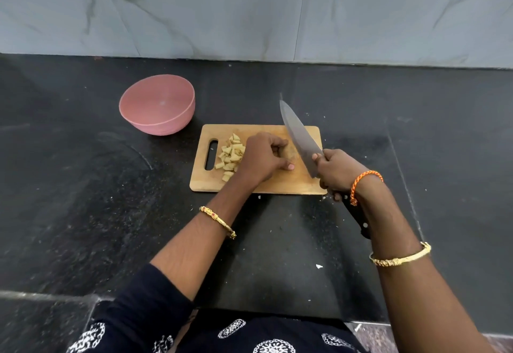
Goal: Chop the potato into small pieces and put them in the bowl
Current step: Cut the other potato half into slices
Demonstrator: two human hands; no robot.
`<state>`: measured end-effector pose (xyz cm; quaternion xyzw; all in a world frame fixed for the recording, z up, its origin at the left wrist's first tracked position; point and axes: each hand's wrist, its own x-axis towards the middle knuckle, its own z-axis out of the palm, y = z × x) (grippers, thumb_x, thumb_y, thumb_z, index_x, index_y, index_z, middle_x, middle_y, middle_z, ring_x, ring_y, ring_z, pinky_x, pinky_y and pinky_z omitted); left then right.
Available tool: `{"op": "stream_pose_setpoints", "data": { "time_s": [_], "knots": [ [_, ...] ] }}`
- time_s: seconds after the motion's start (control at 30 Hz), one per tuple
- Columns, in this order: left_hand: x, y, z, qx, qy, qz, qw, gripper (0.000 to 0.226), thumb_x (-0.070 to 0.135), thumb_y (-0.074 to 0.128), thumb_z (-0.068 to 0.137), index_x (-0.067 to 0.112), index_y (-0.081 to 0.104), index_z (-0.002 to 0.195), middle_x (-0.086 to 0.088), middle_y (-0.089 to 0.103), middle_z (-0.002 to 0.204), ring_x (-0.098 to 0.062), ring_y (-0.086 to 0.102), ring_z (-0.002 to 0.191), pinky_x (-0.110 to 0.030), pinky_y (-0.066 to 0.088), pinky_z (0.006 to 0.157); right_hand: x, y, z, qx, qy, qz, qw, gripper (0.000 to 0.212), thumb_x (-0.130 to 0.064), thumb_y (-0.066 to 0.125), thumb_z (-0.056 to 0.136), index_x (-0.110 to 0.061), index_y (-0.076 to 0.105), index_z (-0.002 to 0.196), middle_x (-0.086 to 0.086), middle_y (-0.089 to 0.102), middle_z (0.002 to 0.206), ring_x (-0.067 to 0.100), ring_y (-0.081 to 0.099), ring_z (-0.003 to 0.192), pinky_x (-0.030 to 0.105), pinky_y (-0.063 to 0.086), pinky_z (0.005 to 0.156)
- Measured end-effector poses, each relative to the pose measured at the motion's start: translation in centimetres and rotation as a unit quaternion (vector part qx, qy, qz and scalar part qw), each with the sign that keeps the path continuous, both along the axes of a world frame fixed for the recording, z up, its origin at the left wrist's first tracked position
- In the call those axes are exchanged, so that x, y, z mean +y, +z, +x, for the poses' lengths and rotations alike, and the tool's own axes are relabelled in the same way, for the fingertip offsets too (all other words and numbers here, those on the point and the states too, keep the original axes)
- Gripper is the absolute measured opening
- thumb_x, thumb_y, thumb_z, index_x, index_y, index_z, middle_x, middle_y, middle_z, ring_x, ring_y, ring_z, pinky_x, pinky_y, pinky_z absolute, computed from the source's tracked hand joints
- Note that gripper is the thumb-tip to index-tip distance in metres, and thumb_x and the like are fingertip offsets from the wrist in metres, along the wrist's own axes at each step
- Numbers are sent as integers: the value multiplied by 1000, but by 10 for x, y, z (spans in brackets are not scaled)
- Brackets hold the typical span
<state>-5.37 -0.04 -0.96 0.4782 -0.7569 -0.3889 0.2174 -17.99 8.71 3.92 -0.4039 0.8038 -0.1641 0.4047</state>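
Note:
On a wooden cutting board [280, 183] lies a heap of several small pale potato pieces [231, 155] near the handle slot. My left hand [263, 158] presses down on the uncut remainder of the potato [291, 152], which is mostly hidden under the fingers. My right hand [337, 172] grips the black handle of a large kitchen knife [301, 138], its blade raised and angled over the board just right of the potato. A pink bowl [130, 105] with nothing in it stands on the counter, up and to the left of the board.
The black stone counter [83, 200] runs to a grey marble wall [249, 11] behind. Small white scraps lie scattered on the counter in front of the board. The counter's front edge is close to my body.

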Motion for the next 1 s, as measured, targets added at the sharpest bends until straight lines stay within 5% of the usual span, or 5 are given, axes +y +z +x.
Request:
{"op": "stream_pose_setpoints", "data": {
  "time_s": [0.37,0.63,0.87,1.0],
  "knots": [
    [-1,-2,0,8,5,2,1000,64,13,88,57,3,65,115,-9,67,114,-13,62,101,-15,45,83,-12,-1,3,55,41,36,997,34,-29,31,101,-6,44,123,9,49,77,15,46,50,24,38,40],
    [0,-1,-1,-1,12,-14,1000,61,13,87,59,3,65,115,-9,67,115,-14,61,103,-14,42,81,19,-19,19,69,20,57,996,30,-26,36,101,-8,49,122,18,53,115,23,49,83,32,42,74],
    [1,-2,1,6,10,-5,1000,61,13,88,58,4,65,114,-8,68,114,-12,62,101,-11,42,81,42,-19,13,51,-12,1,999,27,-31,34,100,-13,54,101,13,55,90,26,51,75,31,43,56],
    [1,-3,1,13,17,6,1000,63,14,88,56,4,65,114,-8,67,115,-13,62,102,-14,44,85,25,-10,4,49,-33,-35,998,29,-31,33,99,-11,51,88,12,53,78,22,47,53,27,37,42]
  ]
}}
